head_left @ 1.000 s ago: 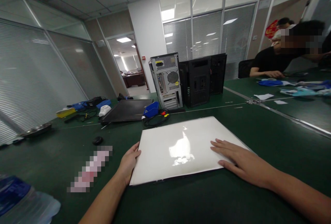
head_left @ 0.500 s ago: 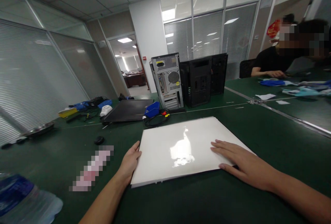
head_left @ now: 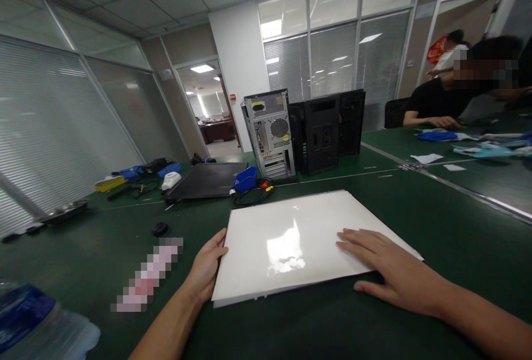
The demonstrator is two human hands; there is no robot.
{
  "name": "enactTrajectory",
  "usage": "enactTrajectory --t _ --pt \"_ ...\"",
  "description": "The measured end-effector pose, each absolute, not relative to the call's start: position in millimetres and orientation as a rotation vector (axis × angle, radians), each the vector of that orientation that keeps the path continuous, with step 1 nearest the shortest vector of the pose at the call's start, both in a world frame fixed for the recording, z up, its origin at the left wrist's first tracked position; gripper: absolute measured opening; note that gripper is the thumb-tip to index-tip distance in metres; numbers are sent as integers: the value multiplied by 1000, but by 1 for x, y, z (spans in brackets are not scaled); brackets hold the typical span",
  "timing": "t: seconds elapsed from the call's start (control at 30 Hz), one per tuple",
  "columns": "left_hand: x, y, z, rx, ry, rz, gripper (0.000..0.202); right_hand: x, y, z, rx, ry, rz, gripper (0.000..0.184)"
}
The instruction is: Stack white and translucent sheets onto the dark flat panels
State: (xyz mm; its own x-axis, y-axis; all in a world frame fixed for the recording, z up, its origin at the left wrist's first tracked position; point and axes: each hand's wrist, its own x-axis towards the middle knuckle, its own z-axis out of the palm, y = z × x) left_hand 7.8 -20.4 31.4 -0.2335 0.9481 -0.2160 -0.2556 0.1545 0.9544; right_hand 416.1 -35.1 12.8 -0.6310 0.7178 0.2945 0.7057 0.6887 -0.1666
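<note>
Interior, dim, wide-angle.
Glare on white panel [head_left: 318,241], five to six o'clock; brighter doorway [head_left: 210,102], ten o'clock; bottle [head_left: 45,324], eight o'clock, stretched, soft.

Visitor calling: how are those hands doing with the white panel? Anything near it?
Left hand: gripping white panel by left edge. Right hand: open, laid on panel's right side. Panel: glossy face up. Blue object just beyond its far edge.

A glossy white panel [head_left: 313,252] is facing upward, its smooth rectangular face reflecting a bright patch left of the middle. It is lying nearly level over the green table [head_left: 307,329], its near edge slanting upward to the right.
</note>
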Motion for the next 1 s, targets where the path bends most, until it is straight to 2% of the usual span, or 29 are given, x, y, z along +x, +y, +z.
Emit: enactTrajectory --t 0.07,0.23,0.33,0.7,1.0 --pt "13 -23 35 763 1262 1342 69 410 -37 16 -1019 -2570 -57 69" --pt "28 -29 39 778 1144 1271 70 405 -41 11 -804 -2494 -472 49" --pt "32 -31 41 758 1150 1256 67 413 -42 4 -726 -2424 -614 41" --pt "12 -28 33 773 970 1123 53 439 -40 21 -892 -2127 -536 46" --pt "5 -19 22 851 1019 1127 40 464 -51 69 -1039 -2038 -714 41"
